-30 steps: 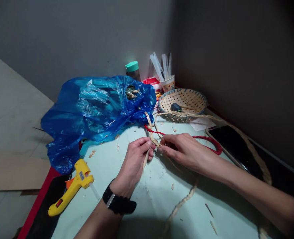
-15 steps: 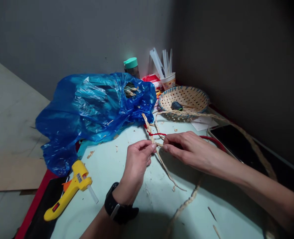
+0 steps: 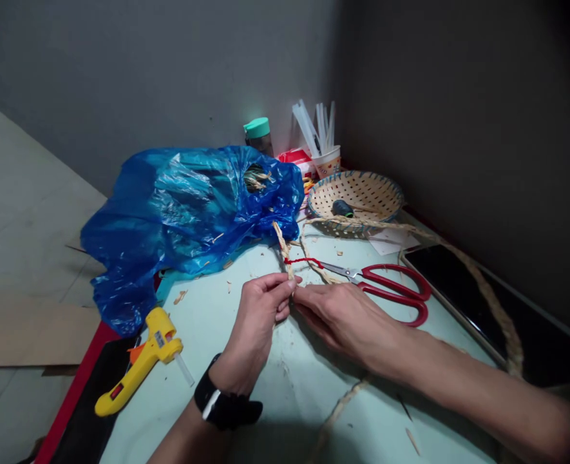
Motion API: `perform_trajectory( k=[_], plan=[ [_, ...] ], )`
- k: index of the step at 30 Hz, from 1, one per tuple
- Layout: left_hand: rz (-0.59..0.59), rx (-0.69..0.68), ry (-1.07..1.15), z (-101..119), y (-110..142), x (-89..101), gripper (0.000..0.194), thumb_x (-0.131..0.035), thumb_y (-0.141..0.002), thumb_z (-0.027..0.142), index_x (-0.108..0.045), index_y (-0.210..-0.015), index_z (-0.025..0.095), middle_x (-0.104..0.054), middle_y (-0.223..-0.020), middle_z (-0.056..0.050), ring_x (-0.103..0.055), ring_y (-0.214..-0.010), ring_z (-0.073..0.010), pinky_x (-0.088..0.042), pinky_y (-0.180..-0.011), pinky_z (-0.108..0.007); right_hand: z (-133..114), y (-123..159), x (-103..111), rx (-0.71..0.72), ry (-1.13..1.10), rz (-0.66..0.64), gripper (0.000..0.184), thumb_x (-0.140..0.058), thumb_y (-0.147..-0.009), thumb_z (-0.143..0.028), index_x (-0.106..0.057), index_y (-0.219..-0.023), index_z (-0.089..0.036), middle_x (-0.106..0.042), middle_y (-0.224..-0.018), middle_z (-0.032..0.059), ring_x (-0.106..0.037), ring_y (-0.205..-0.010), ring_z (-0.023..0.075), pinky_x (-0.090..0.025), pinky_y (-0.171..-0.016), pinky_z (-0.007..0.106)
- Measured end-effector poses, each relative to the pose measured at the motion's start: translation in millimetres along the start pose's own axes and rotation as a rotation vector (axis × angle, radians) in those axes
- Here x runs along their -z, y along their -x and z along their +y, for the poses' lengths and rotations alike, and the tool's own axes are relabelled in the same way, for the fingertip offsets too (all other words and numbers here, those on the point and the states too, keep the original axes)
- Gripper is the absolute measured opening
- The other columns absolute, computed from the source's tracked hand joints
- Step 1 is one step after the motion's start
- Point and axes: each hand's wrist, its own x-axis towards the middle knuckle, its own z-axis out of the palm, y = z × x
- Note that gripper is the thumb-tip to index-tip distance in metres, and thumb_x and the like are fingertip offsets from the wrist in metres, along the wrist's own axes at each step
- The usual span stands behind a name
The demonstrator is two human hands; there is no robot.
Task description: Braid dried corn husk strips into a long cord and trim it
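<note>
A pale straw braid (image 3: 283,248) runs down into my left hand (image 3: 265,299), whose thumb and fingers pinch its lower end. Right beside those fingertips, my right hand (image 3: 335,309) is closed at the loose straw strands; its fingertips are partly hidden. Red string (image 3: 304,260) is looped around the braid and stretches toward the blades of the scissors (image 3: 395,288). These red-handled scissors lie on the table just beyond my right hand. A long straw braid (image 3: 468,264) curves past them on the right.
A blue plastic bag (image 3: 192,200) with straw inside lies at the back left. The yellow glue gun (image 3: 140,367) is at the left edge. Behind stand a woven basket (image 3: 386,193) holding a thread spool (image 3: 342,208), a paper cup (image 3: 328,164) and a bottle (image 3: 258,132). A phone (image 3: 453,290) lies right.
My right hand has moved down and left to meet my left fingertips. The scissors, mostly covered by it before, now show. The loose strand that hung below my hands is out of sight.
</note>
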Motion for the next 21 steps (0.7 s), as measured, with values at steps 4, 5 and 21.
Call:
perform_trajectory(
  k=[4, 5, 21],
  plan=[
    [0.009, -0.007, -0.048, 5.6, 2.6, 1.3, 0.016, -0.073, -0.065, 0.021, -0.072, -0.076, 0.010, -0.056, -0.063, 0.000, -0.033, -0.047, -0.0028, -0.021, -0.044, -0.018, 6.3, -6.2, 12.8, -0.040, 0.024, 0.121, 0.027, -0.041, -0.094, -0.028, -0.066, -0.093, -0.017, -0.067, -0.088, 0.0083, -0.059, -0.081, 0.0194, -0.038, -0.072, 0.028],
    [0.017, -0.009, -0.052, 7.1, 3.6, 1.5, 0.015, -0.073, -0.064, 0.020, -0.072, -0.076, 0.011, -0.058, -0.064, -0.001, -0.034, -0.047, -0.0030, -0.023, -0.044, -0.018, 8.6, -8.9, 15.8, -0.083, 0.007, 0.149, 0.028, -0.041, -0.094, -0.030, -0.066, -0.094, -0.017, -0.067, -0.090, 0.0090, -0.059, -0.083, 0.0200, -0.038, -0.074, 0.029],
    [0.162, -0.278, -0.353, -10.0, 9.0, 7.8, 0.013, -0.066, -0.071, 0.017, -0.061, -0.083, 0.019, -0.060, -0.060, 0.002, -0.052, -0.055, -0.0117, -0.037, -0.055, -0.021, 16.2, -33.5, 0.6, -0.120, -0.112, 0.022, 0.035, -0.040, -0.093, -0.035, -0.056, -0.067, -0.018, -0.056, -0.063, 0.0013, -0.048, -0.061, 0.0146, -0.027, -0.058, 0.025]
  ],
)
